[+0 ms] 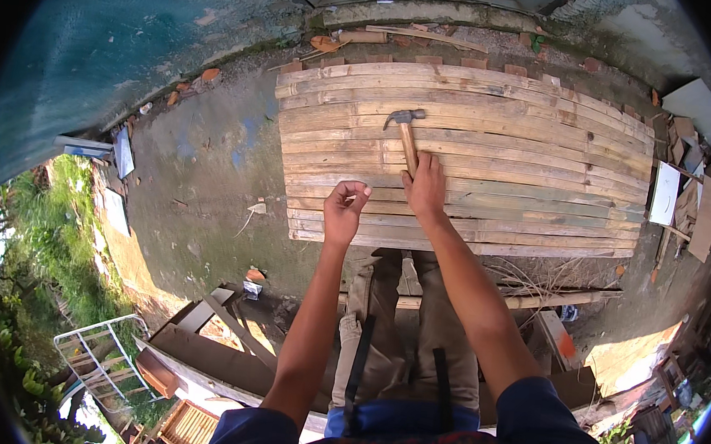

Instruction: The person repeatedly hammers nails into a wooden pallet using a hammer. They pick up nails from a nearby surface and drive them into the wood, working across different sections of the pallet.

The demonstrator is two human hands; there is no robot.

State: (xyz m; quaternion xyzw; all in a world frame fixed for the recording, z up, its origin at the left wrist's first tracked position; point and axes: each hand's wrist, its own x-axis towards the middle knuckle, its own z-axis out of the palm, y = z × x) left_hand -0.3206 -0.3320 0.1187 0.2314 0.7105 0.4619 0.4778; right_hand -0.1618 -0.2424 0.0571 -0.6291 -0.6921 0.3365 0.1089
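A claw hammer with a dark metal head and wooden handle lies over a panel of split bamboo slats, its head pointing away from me. My right hand is at the lower end of the handle, with the thumb on one side and the fingers on the other. To its left, above the panel's near edge, my left hand is closed, fingers curled toward the thumb. A pale spot shows at its fingertips, too small to name. The ends of several short wooden pieces stick out beyond the panel's far edge.
A blue-green wall rises at the left. Cardboard and boards are heaped at the right. Near my legs lie a bamboo pole and thin sticks. A white metal frame stands by plants at the lower left.
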